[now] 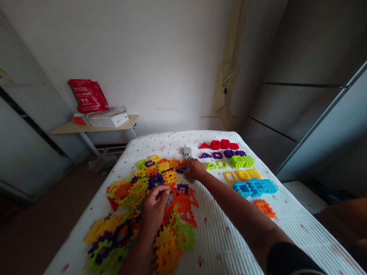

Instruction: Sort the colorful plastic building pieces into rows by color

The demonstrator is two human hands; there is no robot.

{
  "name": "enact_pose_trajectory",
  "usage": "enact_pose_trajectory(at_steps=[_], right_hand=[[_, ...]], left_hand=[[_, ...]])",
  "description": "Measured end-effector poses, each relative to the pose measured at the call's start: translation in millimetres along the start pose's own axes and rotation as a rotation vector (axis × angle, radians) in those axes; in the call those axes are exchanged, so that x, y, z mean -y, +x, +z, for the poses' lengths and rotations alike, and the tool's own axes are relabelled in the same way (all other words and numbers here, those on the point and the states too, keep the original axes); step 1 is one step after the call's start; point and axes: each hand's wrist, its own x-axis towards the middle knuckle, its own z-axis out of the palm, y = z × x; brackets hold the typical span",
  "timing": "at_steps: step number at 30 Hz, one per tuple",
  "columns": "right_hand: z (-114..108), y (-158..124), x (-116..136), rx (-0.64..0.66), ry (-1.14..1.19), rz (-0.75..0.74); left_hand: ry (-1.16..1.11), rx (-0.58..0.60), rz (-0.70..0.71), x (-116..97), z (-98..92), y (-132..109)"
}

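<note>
My right hand is at the far right edge of a mixed pile of plastic interlocking blocks. Its fingers bend down beside blue and orange blocks, and its fingertips are mostly hidden. Just past it, a small group of grey blocks lies on the cloth. Nearer to me, my left hand hovers over the middle of the pile with fingers curled in toward the thumb. What it holds, if anything, is not discernible. Orange blocks and a dark purple window-shaped block lie to its right.
On the right of the white ribbed cloth, blocks lie in colour rows: red, purple, green, yellow, blue and orange. A side table holds boxes and a red bag.
</note>
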Motion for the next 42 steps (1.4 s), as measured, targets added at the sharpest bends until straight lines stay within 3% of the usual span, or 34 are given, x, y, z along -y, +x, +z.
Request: enact_pose_trajectory(at_steps=[7,16,20,24,27,34,38,42], right_hand=[[9,6,5,-0.005,0.005,0.028],[-21,-20,-4,-0.064,0.123,-0.136],[-32,-48,-9,-0.142,0.209,-0.251],[-33,-76,-9,-0.219,0.332,-0.268],[-31,-90,-6,-0.131,0.494,-0.176],[-22,-88,8,0.310,1.269,0.103],[-18,-83,17,0.377,1.486,0.230],[-10,-81,24,0.372,1.556,0.266]], left_hand=[[-0.004,0.008,-0.001,5,-0.6,4],[0.067,-0.012,0.040,12,-2.9,3],[0.384,0.003,0.176,12,-6.3,6],[0.751,0.114,0.228,9,-8.2,7],[0.901,0.207,0.249,6,-7.3,6],[1.006,0.243,0.240,2,-5.1,4],[1.001,0.232,0.228,1,-5.5,4],[0.996,0.240,0.204,3,-5.5,5]])
